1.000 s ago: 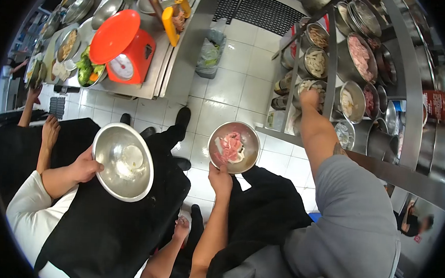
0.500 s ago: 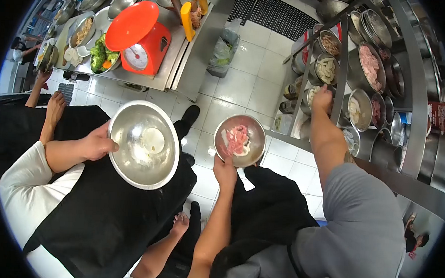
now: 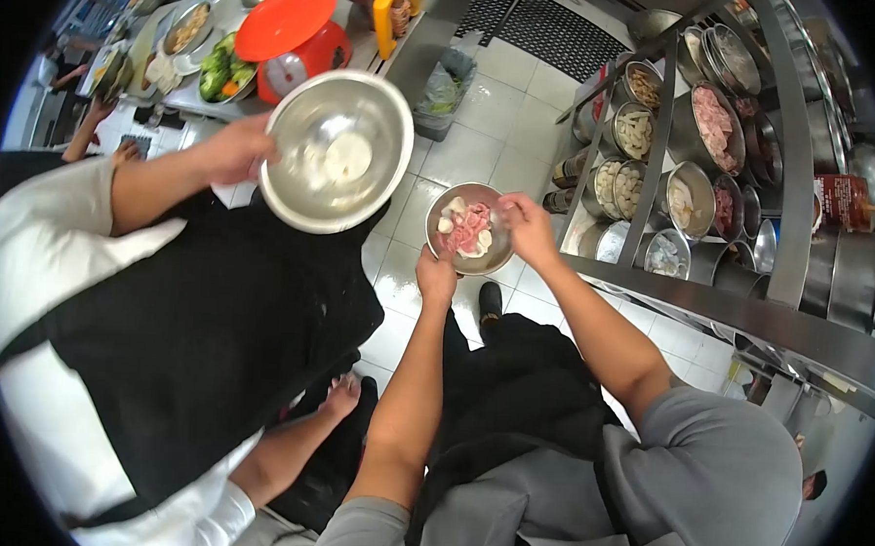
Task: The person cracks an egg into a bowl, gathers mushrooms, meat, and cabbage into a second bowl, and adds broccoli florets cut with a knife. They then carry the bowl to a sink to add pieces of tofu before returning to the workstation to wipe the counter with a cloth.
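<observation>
I read the left hand (image 3: pixel 437 276) with its grip clamped on the near rim of one small steel bowl (image 3: pixel 460 193), held over the floor tiles, with meat slices (image 3: pixel 471 226) inside. Right hand (image 3: pixel 527 228) is at the far rim, fingers bunched; I can't tell if it holds anything. One co-worker's hand (image 3: pixel 230 149) holds one bigger bowl (image 3: pixel 366 114) just left. One orange scale (image 3: pixel 292 28) is on the counter (image 3: pixel 413 47).

Commercial kitchen in service: steel tubs (image 3: pixel 715 119) of prepped ingredients crowd a metal rack (image 3: pixel 738 313), a red scale (image 3: pixel 297 28) and vegetables (image 3: pixel 224 68) share a steel counter (image 3: pixel 418 38), and aproned staff on white floor tiles (image 3: pixel 482 138) hold a bowl of raw meat (image 3: pixel 471 229).
</observation>
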Action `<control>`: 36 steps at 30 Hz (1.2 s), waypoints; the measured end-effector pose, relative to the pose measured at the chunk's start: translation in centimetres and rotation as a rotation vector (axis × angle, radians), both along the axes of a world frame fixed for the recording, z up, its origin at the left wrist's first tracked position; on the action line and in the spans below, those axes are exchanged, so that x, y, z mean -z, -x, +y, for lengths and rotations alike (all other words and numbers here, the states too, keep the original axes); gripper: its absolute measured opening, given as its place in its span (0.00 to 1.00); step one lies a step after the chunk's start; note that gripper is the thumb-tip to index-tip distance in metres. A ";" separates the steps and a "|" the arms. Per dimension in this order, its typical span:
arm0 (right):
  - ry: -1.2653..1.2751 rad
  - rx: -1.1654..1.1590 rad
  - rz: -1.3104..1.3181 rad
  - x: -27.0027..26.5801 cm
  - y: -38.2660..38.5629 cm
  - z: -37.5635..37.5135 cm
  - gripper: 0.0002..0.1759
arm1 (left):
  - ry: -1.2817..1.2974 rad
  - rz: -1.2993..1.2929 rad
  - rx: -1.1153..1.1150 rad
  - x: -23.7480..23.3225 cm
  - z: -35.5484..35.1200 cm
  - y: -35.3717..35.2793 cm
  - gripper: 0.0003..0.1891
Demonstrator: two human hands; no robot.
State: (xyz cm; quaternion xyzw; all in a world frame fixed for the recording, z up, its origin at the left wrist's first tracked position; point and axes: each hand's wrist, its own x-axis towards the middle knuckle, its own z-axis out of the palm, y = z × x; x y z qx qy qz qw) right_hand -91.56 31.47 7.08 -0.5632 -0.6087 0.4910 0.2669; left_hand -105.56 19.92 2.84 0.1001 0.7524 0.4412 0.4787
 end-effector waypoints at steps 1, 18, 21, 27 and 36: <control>0.010 -0.001 0.039 -0.3 -0.8 -0.5 0.11 | -0.018 0.061 0.016 0.2 -1.3 -0.1 0.18; -0.455 0.051 -0.685 9.0 -22.2 -11.9 0.06 | 0.091 0.010 -0.355 -1.6 -35.1 -6.2 0.19; -0.403 0.114 -0.729 10.2 -25.3 -12.0 0.07 | 0.092 0.017 -0.409 -1.5 -39.2 -5.5 0.20; -0.413 -0.190 -0.898 15.4 -34.7 -3.3 0.16 | 0.053 0.057 -0.535 -3.3 -39.7 -3.6 0.17; -0.101 -0.077 -0.999 18.3 -31.1 9.9 0.16 | 0.043 0.133 -0.697 -3.5 -39.9 -2.7 0.17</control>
